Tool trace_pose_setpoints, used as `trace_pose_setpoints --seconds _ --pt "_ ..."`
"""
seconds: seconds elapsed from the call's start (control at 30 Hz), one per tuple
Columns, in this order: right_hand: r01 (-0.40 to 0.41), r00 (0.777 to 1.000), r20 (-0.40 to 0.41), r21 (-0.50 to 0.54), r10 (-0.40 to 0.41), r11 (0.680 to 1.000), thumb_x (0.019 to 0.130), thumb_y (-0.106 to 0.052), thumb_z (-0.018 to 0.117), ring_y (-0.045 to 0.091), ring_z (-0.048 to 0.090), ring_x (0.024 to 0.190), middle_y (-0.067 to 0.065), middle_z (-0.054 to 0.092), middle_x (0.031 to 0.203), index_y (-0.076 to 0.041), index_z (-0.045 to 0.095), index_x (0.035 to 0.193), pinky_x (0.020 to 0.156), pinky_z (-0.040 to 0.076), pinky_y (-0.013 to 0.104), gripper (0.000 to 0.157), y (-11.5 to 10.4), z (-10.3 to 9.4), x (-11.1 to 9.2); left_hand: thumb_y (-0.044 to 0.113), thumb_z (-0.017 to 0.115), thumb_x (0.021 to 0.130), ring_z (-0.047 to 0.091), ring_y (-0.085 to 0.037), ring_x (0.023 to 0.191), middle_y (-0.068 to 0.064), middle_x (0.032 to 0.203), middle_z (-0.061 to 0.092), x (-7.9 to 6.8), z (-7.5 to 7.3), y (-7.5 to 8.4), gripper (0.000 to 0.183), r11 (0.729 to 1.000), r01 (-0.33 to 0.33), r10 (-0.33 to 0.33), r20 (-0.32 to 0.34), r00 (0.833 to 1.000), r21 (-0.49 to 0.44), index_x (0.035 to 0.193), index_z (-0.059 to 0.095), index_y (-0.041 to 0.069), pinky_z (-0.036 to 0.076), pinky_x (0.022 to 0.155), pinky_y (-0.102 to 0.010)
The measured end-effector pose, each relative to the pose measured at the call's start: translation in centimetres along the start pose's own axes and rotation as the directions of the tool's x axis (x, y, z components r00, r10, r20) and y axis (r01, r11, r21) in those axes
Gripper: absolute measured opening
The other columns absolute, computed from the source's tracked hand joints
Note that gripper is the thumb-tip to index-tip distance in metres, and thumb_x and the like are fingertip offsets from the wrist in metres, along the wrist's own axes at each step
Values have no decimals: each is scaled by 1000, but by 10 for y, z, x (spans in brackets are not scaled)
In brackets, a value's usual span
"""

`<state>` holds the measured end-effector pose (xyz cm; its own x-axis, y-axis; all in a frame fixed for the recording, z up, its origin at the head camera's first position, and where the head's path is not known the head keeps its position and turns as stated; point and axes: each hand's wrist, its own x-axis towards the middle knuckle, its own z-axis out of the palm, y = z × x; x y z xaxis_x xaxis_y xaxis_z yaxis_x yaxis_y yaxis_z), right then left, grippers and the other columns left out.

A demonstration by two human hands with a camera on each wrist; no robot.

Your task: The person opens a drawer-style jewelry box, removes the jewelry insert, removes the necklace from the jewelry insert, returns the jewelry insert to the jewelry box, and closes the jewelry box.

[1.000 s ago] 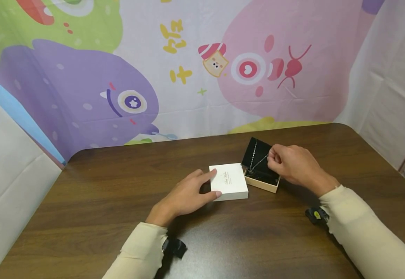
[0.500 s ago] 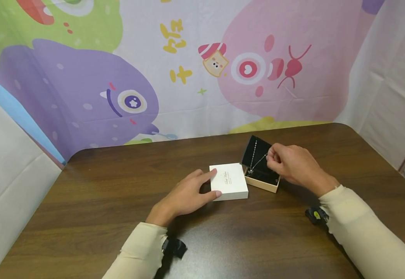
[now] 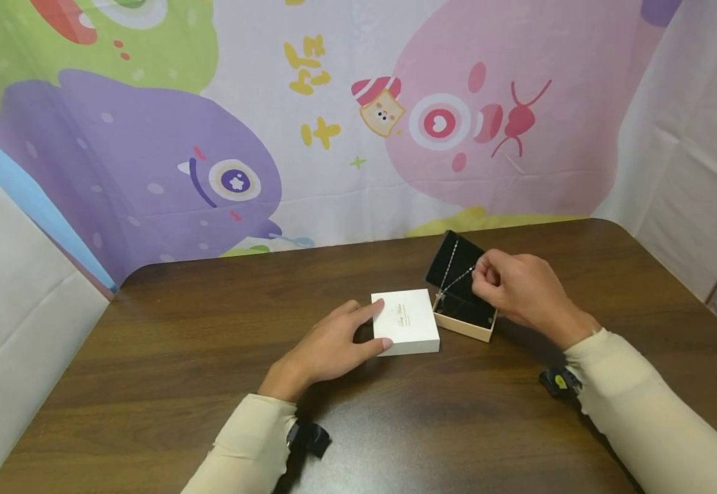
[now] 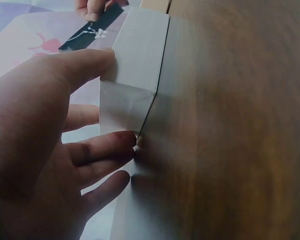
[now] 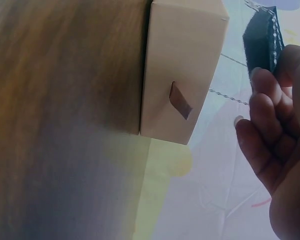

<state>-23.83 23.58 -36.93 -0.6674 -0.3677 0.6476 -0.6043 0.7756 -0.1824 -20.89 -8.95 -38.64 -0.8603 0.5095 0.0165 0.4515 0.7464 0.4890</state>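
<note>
My left hand (image 3: 324,346) rests at the left side of a flat white box (image 3: 405,319) with gold lettering, thumb and index finger spread and touching it. My right hand (image 3: 521,291) pinches the edge of a black jewelry pad (image 3: 440,264), which stands tilted above an open beige box (image 3: 464,328). A silver necklace (image 3: 448,264) lies over the pad; its pendant (image 4: 100,33) shows in the left wrist view. In the right wrist view, thin chain (image 5: 230,96) hangs beside the beige box, whose side has a small brown tab (image 5: 179,100).
The dark wooden table (image 3: 179,363) has rounded far corners. A cartoon-printed cloth (image 3: 333,192) hangs behind it, and white cloth (image 3: 691,158) encloses the right side. The two boxes stand side by side, touching or nearly so.
The black pad has tilted up and back, its far edge rising. The pendant has slid slightly left, and my right hand has shifted a little. My left hand and the white box have stayed put.
</note>
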Motion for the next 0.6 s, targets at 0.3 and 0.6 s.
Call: trace_pose_setpoints --seconds 0.3,0.6 --pt "82 993 -79 -18 -84 996 81 -12 63 4 40 49 -12 47 59 -12 60 74 47 39 28 7 0 0 1 50 64 94 49 -15 85 2 103 53 1 0 0 70 1000 -10 10 -6 1000 12 154 43 21 43 75 -32" --pt "192 971 -144 -21 -193 981 79 -13 62 2 38 47 -11 48 57 -10 61 75 43 37 27 5 -6 2 3 50 64 94 49 -15 84 2 102 53 1 1 -1 70 1000 -21 21 -11 1000 18 154 43 21 43 74 -32"
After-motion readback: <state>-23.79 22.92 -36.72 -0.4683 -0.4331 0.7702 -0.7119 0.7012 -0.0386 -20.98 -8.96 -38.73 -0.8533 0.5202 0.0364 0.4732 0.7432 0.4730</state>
